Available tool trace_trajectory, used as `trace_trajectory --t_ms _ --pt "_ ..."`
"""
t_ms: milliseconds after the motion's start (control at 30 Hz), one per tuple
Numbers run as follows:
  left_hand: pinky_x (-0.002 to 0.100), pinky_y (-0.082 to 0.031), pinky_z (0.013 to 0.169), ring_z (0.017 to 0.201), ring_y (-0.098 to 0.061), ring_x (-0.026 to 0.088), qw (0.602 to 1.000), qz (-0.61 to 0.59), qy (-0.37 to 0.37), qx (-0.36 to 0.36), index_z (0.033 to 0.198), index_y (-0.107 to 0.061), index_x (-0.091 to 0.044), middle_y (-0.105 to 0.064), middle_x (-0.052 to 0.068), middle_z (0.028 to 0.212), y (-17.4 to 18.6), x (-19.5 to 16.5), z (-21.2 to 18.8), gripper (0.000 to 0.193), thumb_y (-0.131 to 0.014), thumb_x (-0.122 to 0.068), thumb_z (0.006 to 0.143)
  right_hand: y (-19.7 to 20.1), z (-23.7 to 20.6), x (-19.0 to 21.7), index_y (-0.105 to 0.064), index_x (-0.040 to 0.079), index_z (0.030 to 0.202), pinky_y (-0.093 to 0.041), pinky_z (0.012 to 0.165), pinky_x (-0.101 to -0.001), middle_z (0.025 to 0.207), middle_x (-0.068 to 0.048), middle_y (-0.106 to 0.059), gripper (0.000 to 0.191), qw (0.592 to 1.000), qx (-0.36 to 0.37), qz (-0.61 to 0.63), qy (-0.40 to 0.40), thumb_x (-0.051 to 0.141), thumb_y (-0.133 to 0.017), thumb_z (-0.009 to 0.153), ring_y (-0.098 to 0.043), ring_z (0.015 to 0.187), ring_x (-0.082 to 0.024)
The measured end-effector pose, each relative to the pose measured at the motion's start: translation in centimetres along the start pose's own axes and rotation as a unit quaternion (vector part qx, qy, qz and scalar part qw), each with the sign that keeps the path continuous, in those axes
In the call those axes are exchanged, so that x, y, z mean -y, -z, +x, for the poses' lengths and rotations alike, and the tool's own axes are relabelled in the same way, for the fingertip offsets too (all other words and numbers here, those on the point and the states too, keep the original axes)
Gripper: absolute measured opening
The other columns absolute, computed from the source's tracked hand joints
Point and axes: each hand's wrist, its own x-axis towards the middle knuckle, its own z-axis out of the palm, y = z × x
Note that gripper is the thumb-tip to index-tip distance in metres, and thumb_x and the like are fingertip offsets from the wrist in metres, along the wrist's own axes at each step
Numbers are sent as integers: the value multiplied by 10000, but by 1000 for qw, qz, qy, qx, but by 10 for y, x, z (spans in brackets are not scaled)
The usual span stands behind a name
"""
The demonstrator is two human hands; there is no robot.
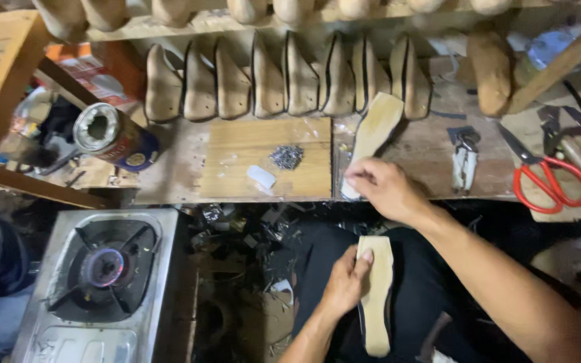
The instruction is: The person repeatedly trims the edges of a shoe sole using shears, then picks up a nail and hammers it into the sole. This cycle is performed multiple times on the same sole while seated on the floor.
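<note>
The left hand [345,281] grips a stiff, light tan shoe-sole piece [376,296] at its edge on the lap, while the right hand's [383,188] fingers pinch another pale sole [376,128] on the table [432,154].

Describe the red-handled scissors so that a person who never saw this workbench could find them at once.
Start at the wooden workbench under the row of upright shoe lasts. Go to its right end, past the right hand resting on a flat insole. The scissors lie flat there, and their bright red loop handles are unlike the dull metal tools around them.
</note>
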Motion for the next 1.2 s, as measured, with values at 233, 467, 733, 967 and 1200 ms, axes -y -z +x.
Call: trace_trajectory --t_ms 233,467,733,967,1200 --pt "377 -553 843 921 -723 270 994 41 -96 -16 1259 -626 -29 -736 169 1001 -17 -15 14 389 -608 -311 992 4 -108 -81 -738 49 1125 -576 676 -285 890 -54 -759 231 984 29 98 -147 96 -669 910 -699 744 -126" --pt "353 -546 751 841 -680 225 971 109 -208 -52 1038 -681 -19 -684 136 1007 -19 -21 7 166 -644 -170 978 -26 -161 -134 -686 -30 1132 -547 643 -288 902 -89 -725 310 921 -47 326 -210 -11 -729 826 -683 761 -147" --pt "308 -539 720 786 -676 169 980 93 -174 -6 1068 -715 -22 -720 102 936 -4 -11 3 203 -699 -202 977 -46 -166 -131 -687 -29 1067 -534 634 -280 863 -72 -706 216 903 -58 362 -224 20 -724 860 -655 722 -132" --pt "286 -536 718 799 -638 95 978 125 -156 62 1232 -690 -53 -732 70 1001 7 -12 10 369 -768 -205 905 -51 -166 -135 -682 -33 1058 -533 630 -272 849 -70 -681 198 905 -97 361 -200 -1 -727 867 -636 710 -124" --pt "267 -496 647 711 -568 81 990 84 -81 77 1247 -690 -72 -692 43 858 10 -3 19 383 -779 -186 892 -52 -170 -140 -686 -30 1038 -543 619 -267 845 -82 -698 185 927 -99 294 -212 5 -737 864 -653 704 -120"
